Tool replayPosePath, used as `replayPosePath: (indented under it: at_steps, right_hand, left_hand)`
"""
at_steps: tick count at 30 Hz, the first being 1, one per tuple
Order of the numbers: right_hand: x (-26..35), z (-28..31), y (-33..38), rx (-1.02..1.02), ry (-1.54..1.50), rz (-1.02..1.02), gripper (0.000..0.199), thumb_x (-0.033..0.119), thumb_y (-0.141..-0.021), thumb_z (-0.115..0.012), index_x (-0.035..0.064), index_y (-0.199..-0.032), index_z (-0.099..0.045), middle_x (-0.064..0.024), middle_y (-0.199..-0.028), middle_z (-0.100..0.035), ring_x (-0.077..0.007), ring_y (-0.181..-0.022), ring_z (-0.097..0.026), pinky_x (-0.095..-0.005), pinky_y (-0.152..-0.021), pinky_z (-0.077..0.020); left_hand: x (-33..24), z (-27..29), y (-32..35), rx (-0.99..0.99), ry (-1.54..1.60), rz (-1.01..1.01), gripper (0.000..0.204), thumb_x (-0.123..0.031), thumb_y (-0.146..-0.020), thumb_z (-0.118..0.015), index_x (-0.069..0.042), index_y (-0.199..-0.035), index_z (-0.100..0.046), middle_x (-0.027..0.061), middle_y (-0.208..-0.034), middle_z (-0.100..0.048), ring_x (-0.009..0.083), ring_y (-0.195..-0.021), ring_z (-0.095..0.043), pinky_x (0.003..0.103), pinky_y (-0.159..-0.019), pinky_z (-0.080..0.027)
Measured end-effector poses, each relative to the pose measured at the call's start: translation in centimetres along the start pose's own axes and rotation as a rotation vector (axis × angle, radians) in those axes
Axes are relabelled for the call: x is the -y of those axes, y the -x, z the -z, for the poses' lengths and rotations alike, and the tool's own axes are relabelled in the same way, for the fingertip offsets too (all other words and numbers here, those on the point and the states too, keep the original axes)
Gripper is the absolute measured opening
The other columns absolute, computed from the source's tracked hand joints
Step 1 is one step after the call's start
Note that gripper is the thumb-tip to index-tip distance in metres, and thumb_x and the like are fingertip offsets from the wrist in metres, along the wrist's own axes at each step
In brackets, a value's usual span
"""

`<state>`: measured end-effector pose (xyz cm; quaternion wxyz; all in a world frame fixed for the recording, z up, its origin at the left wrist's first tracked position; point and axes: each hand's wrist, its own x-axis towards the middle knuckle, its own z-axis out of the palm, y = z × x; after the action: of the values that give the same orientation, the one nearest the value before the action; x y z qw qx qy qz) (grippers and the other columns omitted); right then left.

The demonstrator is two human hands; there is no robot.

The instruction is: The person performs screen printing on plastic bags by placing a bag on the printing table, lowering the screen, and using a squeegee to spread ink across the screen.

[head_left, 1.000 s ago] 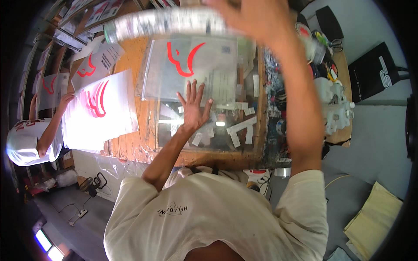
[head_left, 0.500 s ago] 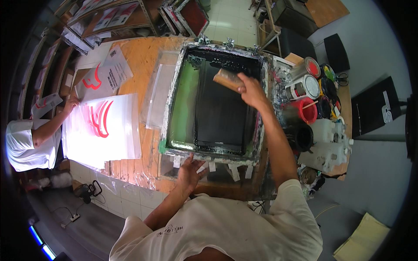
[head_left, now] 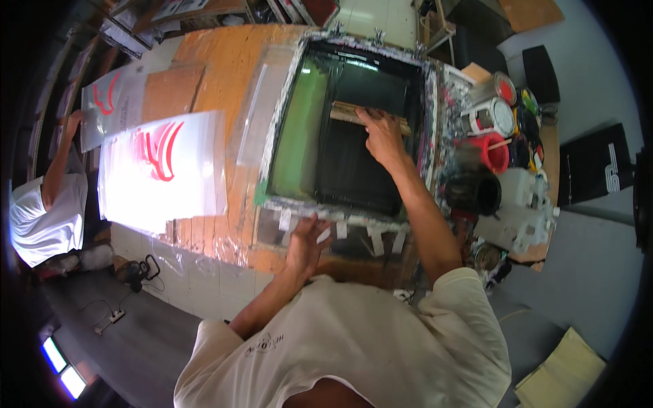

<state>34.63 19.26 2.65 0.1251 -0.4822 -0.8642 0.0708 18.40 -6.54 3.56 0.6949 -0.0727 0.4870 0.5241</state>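
Observation:
In front of me lies a screen-printing frame [head_left: 416, 166] with an ink-crusted rim, its mesh dark in the middle and green along the left. My right hand [head_left: 385, 139] is closed on a wooden squeegee [head_left: 348, 114], which lies crosswise over the dark mesh in the frame's middle to far part. At the near rim, my left hand [head_left: 307, 246] has its fingers apart, the fingertips at the rim's edge; whether they press on it I cannot tell. Whitish tape strips [head_left: 375, 239] hang below that rim.
Left stands a stack of clear plastic sheets [head_left: 163, 183] with red print. A co-worker's hand [head_left: 73, 122] touches another printed sheet [head_left: 105, 102]. At right are ink cans [head_left: 493, 117], a red tub [head_left: 491, 153], a dark pot [head_left: 479, 190] and translucent jugs [head_left: 520, 211].
My right hand and the squeegee have come nearer to me over the mesh, and the squeegee now lies level across it. The co-worker's hand has moved a sheet leftward. The view has shifted.

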Motion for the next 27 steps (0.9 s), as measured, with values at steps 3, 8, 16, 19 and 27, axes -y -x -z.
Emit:
replayPosePath:
  at_steps: [3,8,16,19,27]
  right_hand:
    - [5.7,1.9,7.4,0.006,-0.113,0.025,0.06,-0.009,-0.071,-0.061,0.0089,-0.128,-0.057,-0.0147,-0.124,-0.062,-0.0369,-0.115,-0.057,-0.0519,-0.093,-0.0444]
    - [11.1,4.3,15.3,0.072,-0.163,-0.038,0.06,-0.01,-0.068,-0.059,0.0085,-0.125,-0.061,-0.0143,-0.121,-0.064,-0.0352,-0.111,-0.06,-0.0505,-0.091,-0.0446]
    - [11.0,0.0,16.8,-0.074,-0.071,-0.052,0.045,0.002,-0.076,-0.061,0.0105,-0.12,-0.063,-0.0124,-0.11,-0.065,-0.0305,-0.109,-0.059,-0.0509,-0.09,-0.0404]
    - [10.3,-1.1,15.7,-0.081,-0.142,-0.108,0.041,0.004,-0.079,-0.06,0.0114,-0.119,-0.063,-0.0125,-0.112,-0.066,-0.0295,-0.111,-0.058,-0.0522,-0.095,-0.0381]
    - [3.8,-3.1,3.7,-0.131,0.026,-0.106,0.058,-0.002,-0.067,-0.069,0.0119,-0.123,-0.06,-0.0116,-0.115,-0.066,-0.0303,-0.115,-0.059,-0.0527,-0.097,-0.0393]
  left_hand:
    - [-0.6,-0.5,0.6,0.01,-0.051,-0.02,0.029,-0.03,-0.097,-0.054,-0.01,-0.119,-0.05,0.0066,-0.119,-0.051,0.0244,-0.122,-0.05,0.053,-0.099,-0.039]
    - [-0.4,-1.1,-0.2,0.002,-0.073,-0.028,0.027,-0.024,-0.096,-0.051,-0.009,-0.118,-0.049,0.0064,-0.119,-0.049,0.0229,-0.12,-0.049,0.055,-0.102,-0.035]
    - [0.9,0.1,-2.9,-0.077,-0.052,-0.025,0.03,-0.024,-0.092,-0.047,-0.004,-0.114,-0.05,0.0133,-0.122,-0.05,0.0275,-0.121,-0.049,0.059,-0.104,-0.034]
    - [1.0,0.0,-2.6,-0.091,-0.091,-0.033,0.032,-0.026,-0.092,-0.045,-0.002,-0.113,-0.05,0.0164,-0.127,-0.049,0.0298,-0.125,-0.047,0.06,-0.103,-0.035]
    - [1.2,0.5,-2.2,-0.135,-0.087,-0.068,0.025,-0.021,-0.095,-0.04,-0.002,-0.108,-0.05,0.0198,-0.128,-0.047,0.0331,-0.126,-0.047,0.06,-0.101,-0.039]
